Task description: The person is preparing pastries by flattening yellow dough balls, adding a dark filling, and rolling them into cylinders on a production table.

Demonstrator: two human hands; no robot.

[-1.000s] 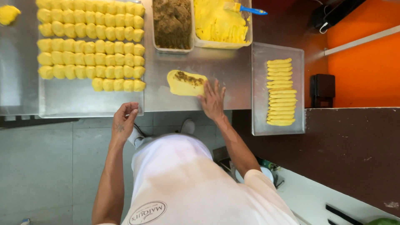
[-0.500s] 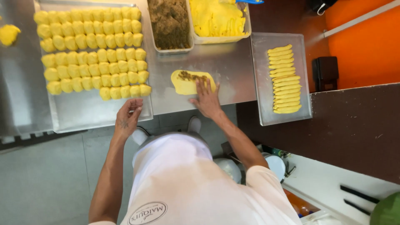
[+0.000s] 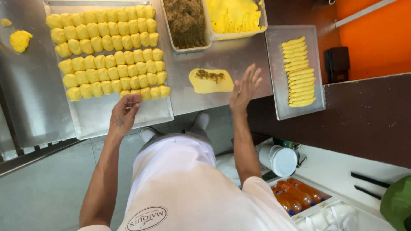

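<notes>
A flat oval of yellow dough (image 3: 211,81) with a strip of brown filling on top lies on the steel counter. My right hand (image 3: 245,88) hovers just right of it, fingers spread, holding nothing. My left hand (image 3: 124,111) rests at the near edge of a large metal tray (image 3: 100,116), fingertips next to the last row of several yellow dough pieces (image 3: 109,51) lined up on it. Nothing is in that hand.
A tub of brown filling (image 3: 186,23) and a tub of yellow dough (image 3: 235,16) stand at the back. A smaller tray (image 3: 278,85) on the right holds several rolled yellow sticks (image 3: 296,72). A dough lump (image 3: 20,40) lies far left. Bottles (image 3: 296,196) sit below.
My right hand has lifted off the filled dough and moved right, fingers spread. My left hand has moved up to the tray's near edge beside the last row.
</notes>
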